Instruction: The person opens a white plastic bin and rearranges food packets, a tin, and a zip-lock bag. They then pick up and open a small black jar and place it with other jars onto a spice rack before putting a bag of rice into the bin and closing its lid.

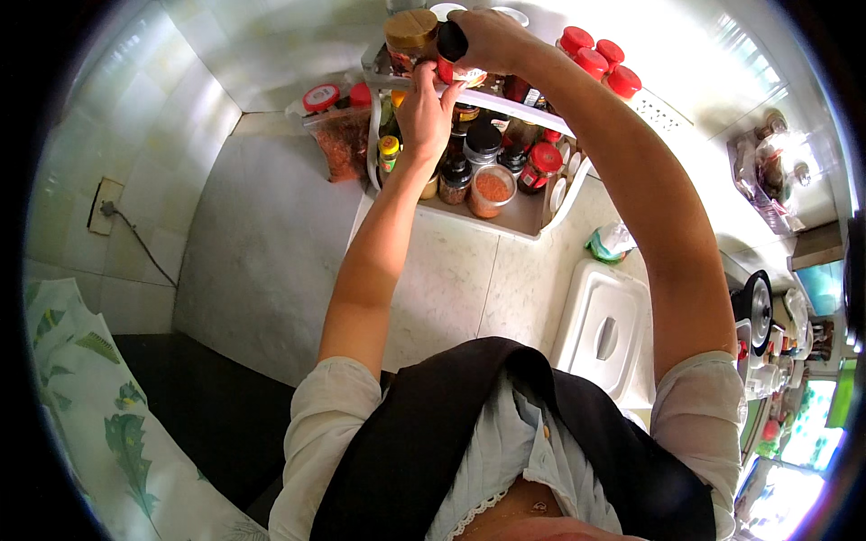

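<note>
On the upper tier of a two-tier spice rack [500,105], my right hand [490,42] reaches over a jar with a black lid [452,42] and a red label, its fingers around the lid area. My left hand [429,111] touches the lower part of that jar at the shelf's front edge. A jar with a gold lid [411,30] stands just left of it. The lower tier holds a tub of reddish powder [492,192], a red-lidded jar [543,161], black-lidded jars [456,177] and a yellow-capped bottle [389,150].
Left of the rack lies a bag of dried red flakes [342,145]. Several red-lidded jars [590,62] stand behind right. A white lidded bin [605,331] and a green-and-white packet [609,242] are at the right. A plug [108,208] is in the left wall.
</note>
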A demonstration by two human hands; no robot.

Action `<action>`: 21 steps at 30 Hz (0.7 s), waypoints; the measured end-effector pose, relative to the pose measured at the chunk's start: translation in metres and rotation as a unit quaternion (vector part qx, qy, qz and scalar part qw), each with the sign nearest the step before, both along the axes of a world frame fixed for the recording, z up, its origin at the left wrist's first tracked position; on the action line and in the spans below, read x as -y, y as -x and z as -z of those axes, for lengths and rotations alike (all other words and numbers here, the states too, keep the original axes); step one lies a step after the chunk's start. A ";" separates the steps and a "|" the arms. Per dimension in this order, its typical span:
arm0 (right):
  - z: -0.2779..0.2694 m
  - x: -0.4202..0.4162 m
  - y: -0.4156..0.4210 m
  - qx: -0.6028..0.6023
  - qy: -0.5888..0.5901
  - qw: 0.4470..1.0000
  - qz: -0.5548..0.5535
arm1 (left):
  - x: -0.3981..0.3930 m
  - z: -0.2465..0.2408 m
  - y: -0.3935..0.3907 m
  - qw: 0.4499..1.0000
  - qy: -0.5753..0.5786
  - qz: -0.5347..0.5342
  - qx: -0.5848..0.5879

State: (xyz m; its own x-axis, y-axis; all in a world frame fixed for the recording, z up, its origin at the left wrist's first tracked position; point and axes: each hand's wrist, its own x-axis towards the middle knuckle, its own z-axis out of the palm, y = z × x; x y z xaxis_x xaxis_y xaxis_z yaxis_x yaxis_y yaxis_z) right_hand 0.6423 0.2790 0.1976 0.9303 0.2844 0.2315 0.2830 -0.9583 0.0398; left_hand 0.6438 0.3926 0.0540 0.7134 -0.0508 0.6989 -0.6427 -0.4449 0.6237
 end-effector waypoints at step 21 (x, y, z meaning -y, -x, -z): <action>-0.042 0.027 0.013 0.049 -0.076 0.995 -0.052 | -0.005 0.003 -0.010 0.999 -0.017 -0.024 0.024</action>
